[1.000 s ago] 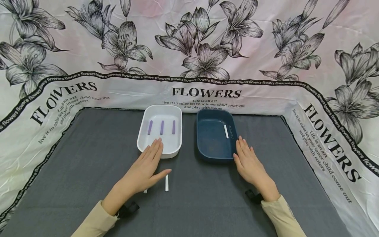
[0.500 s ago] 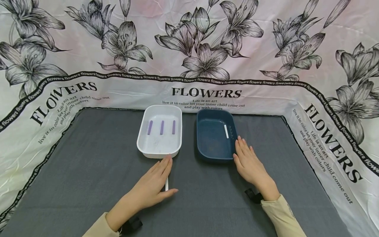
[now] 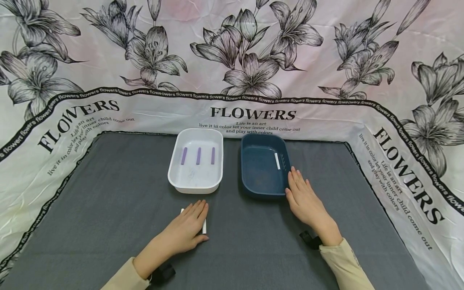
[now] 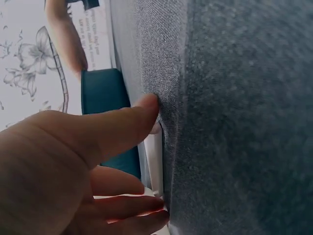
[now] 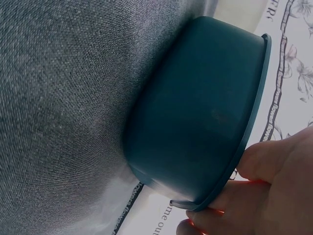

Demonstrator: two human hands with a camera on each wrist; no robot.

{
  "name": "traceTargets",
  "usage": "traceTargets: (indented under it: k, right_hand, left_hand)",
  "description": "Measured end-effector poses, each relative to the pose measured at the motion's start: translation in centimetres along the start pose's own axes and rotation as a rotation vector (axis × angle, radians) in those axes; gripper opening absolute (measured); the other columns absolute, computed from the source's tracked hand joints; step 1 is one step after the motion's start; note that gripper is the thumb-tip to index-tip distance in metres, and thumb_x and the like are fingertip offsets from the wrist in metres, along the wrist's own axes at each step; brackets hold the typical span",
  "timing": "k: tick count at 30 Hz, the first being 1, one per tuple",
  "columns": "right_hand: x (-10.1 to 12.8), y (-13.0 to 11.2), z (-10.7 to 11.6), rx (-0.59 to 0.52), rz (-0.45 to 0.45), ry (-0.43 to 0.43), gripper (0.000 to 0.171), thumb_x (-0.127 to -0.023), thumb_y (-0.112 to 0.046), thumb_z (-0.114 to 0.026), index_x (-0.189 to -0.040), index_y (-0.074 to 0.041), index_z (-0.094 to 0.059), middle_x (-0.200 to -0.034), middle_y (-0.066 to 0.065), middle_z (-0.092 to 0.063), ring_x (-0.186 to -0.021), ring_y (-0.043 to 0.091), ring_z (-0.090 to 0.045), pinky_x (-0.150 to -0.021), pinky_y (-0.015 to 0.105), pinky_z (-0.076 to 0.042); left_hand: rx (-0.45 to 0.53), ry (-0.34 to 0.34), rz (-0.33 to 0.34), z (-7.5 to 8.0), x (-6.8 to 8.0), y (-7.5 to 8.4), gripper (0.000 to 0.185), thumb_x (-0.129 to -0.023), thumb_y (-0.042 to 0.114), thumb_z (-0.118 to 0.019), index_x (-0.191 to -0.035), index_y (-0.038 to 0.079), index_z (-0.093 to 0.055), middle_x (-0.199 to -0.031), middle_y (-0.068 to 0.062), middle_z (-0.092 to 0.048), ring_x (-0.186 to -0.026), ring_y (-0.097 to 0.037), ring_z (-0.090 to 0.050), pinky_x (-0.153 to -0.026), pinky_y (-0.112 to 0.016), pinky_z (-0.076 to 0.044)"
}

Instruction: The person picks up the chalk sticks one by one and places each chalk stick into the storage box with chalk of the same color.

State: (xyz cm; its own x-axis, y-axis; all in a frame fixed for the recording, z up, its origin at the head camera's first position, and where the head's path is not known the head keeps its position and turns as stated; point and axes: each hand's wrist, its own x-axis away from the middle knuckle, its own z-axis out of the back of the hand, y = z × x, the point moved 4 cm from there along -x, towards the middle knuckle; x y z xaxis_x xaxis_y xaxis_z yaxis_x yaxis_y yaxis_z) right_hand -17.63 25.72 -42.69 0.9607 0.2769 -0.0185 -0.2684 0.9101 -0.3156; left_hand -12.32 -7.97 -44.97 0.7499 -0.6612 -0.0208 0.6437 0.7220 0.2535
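- Where the left hand [image 3: 185, 231] lies flat on the desk [image 3: 108, 209], its straight fingers cover two white sticks: one white stick [image 3: 204, 226] shows along the thumb-side edge of the fingers, the other white stick [image 3: 182, 210] shows only as a tip by the outer fingers.
- Left hand: released, fingers extended and pressed to the cloth, nothing gripped. The left wrist view shows the thumb tip touching the fabric with a pale stick just under it.
- Right hand [image 3: 304, 201]: fingers straight, resting against the near right wall of the blue tray [image 3: 250, 187]; not curled round it.
- Blue tray: smooth dark plastic, rounded rectangle, raised rim; a short white stick in tray [image 3: 277, 160] lies near its right wall.
- White tray [image 3: 174, 177]: same shape, glossy plastic, just left of the blue one with a gap between them; three purple sticks [image 3: 197, 156] lie parallel in its far half.
- Desk covered in grey, finely woven cloth, matte.
- Backdrop [image 3: 232, 60]: satiny pale fabric printed with black lilies and the word FLOWERS, draped behind and along both sides.
- Beige sleeves [image 3: 344, 266] and dark wrist straps on both arms.
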Motion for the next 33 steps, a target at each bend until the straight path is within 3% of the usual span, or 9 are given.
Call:
traceTargets:
  k: [7, 20, 33]
  right_hand:
    - [0.0, 0.0, 0.0, -0.005, -0.001, 0.003, 0.059, -0.108, -0.021, -0.038, -0.154, 0.008, -0.016, -0.164, 0.021, -0.004, -0.15, 0.038, -0.005, -0.119, 0.057, -0.01]
    - [0.1, -0.1, 0.1, -0.013, 0.004, 0.006, 0.059, -0.108, -0.02, -0.039, -0.154, 0.009, -0.016, -0.164, 0.021, -0.005, -0.15, 0.038, -0.005, -0.118, 0.057, -0.01]
    - [0.0, 0.0, 0.0, 0.004, 0.005, 0.017, 0.059, -0.108, -0.022, -0.037, -0.154, 0.009, -0.017, -0.164, 0.021, -0.006, -0.151, 0.037, -0.006, -0.118, 0.058, -0.01]
  left_hand:
    - [-0.008, 0.044, -0.022, 0.1, -0.5, 0.0, 0.065, -0.087, 0.022, -0.078, -0.132, -0.016, -0.052, -0.139, -0.033, -0.049, -0.131, -0.046, -0.046, -0.108, -0.054, -0.038]
    - [0.047, 0.096, -0.036, 0.2, -0.9, 0.4, 0.065, -0.083, 0.021, -0.081, -0.129, -0.017, -0.055, -0.135, -0.031, -0.052, -0.128, -0.045, -0.05, -0.107, -0.054, -0.039]
    - [0.237, 0.13, -0.058, -0.9, -1.8, 1.1, 0.064, -0.09, 0.02, -0.075, -0.136, -0.017, -0.048, -0.143, -0.032, -0.044, -0.135, -0.044, -0.042, -0.11, -0.055, -0.033]
